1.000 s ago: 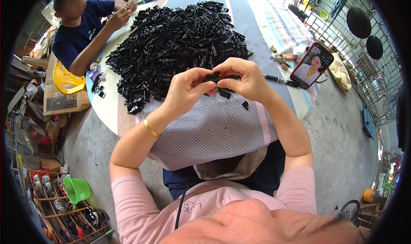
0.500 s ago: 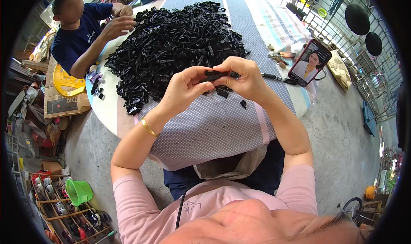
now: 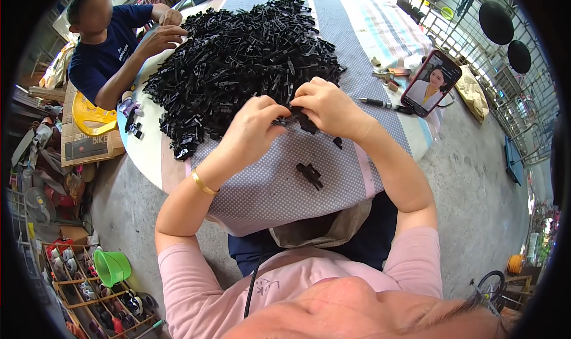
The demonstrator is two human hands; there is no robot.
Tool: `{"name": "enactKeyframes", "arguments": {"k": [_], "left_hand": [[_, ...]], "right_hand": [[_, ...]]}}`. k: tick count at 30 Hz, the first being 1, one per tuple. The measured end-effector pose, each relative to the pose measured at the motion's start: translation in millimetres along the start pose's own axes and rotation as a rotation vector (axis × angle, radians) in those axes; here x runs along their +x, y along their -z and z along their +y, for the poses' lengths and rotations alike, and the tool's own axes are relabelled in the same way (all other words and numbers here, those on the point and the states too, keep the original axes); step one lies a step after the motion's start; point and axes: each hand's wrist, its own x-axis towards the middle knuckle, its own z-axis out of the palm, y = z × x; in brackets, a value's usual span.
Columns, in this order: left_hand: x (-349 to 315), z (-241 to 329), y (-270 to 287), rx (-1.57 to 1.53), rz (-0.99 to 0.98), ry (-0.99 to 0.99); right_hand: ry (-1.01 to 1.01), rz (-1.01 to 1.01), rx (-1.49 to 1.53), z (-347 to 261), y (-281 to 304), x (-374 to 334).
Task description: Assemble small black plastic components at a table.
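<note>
Small black plastic clip-like pieces (image 3: 244, 59) lie heaped at and just beyond the bent fingers (image 3: 275, 110) of the left hand (image 3: 250, 131) and right hand (image 3: 327, 107); whether either grips one, I cannot tell. One elongated black piece (image 3: 310, 176) lies apart, nearer the body, on the grey dotted cloth-covered surface (image 3: 262, 190).

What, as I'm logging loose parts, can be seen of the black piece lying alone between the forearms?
The black piece is slim and elongated, with a stepped, irregular outline, and looks like plastic. It lies diagonally on the dotted tablecloth, its far end toward the left, apart from the heap. Only the cloth touches it. Finer parts are too small to tell.
</note>
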Motion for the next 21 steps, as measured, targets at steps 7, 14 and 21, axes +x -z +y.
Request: {"name": "enactKeyframes", "arguments": {"k": [7,14,21], "left_hand": [[3.9,-12.0,-7.3,-0.212,0.058,0.205],[10.5,-16.4,5.8,-1.125,-0.002,0.715],[8.8,-13.4,-10.7,-1.447,0.107,0.555]], "right_hand": [[-0.245,0.340,0.361,2.4,4.0,5.3],[-0.564,0.233,0.537,1.8,18.1,7.1],[-0.239,0.321,1.068,-19.0,8.7,7.0]]}}
